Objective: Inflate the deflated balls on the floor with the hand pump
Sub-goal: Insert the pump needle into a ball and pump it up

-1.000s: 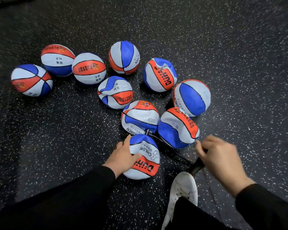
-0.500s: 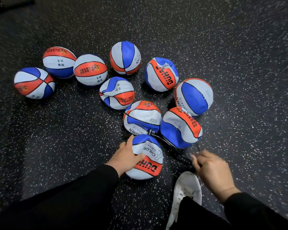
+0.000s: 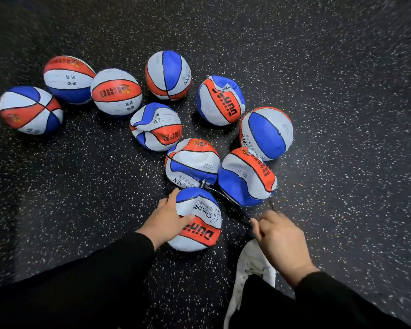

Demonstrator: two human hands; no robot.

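Observation:
Several red, white and blue balls lie on the dark speckled floor, some round, some dented. My left hand (image 3: pixel 167 218) rests flat on the left side of the nearest ball (image 3: pixel 201 222), holding it steady. A thin black hose (image 3: pixel 226 197) runs from a valve fitting at that ball's top edge down toward my right hand (image 3: pixel 281 242). My right hand is closed on the pump handle, which it almost wholly hides. The pump body is hidden behind the hand and my leg.
My white shoe (image 3: pixel 248 274) stands just below my right hand. Two dented balls (image 3: pixel 192 162) (image 3: pixel 246 178) touch the near ball's far side. Rounder balls (image 3: pixel 67 79) (image 3: pixel 30 110) lie at the far left. Bare floor (image 3: pixel 342 115) spreads to the right.
My right hand has gone down with the pump handle, from above the shoe to close over it. My left hand stays on the ball.

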